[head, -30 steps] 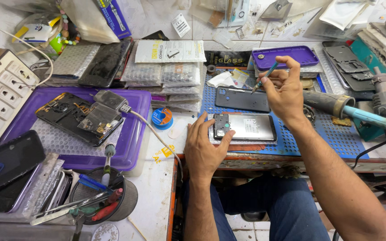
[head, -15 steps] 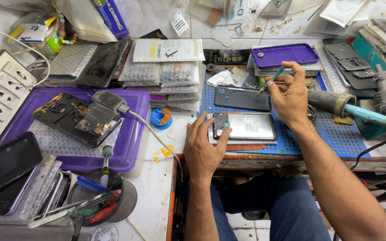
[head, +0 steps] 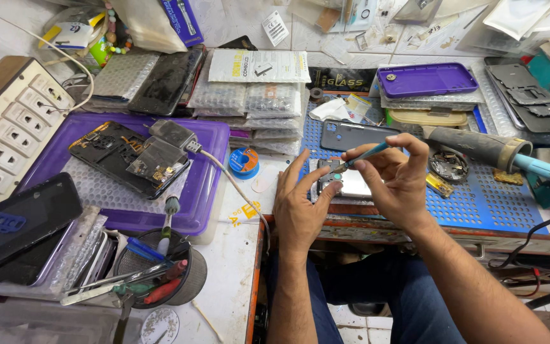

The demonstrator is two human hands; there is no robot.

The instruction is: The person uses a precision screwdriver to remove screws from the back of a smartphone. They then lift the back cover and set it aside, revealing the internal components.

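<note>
Head view: the left hand [head: 300, 207] lies flat, fingers open, on the phone [head: 345, 183]; the right hand [head: 399, 181] pinches a blue screwdriver [head: 361, 157].

A cluttered white workbench [head: 237, 280] with a blue perforated mat [head: 479, 197], evenly lit.

A phone [head: 345, 181] lies on a perforated mat [head: 479, 197] at the front edge of the bench [head: 237, 280]. The left hand [head: 297, 207] rests on the phone's left end; the right hand [head: 399, 181] is over its right end, holding a thin tool [head: 364, 155] above it. Behind the phone lies a back cover [head: 358, 135]. Right of it lies a soldering iron [head: 485, 148]. Left of the mat sits a solder spool [head: 244, 160], then a tray [head: 205, 191] carrying an opened phone [head: 125, 156]. A switchboard [head: 7, 127] stands at far left. A tool cup [head: 179, 274] sits in front of the tray.
</note>
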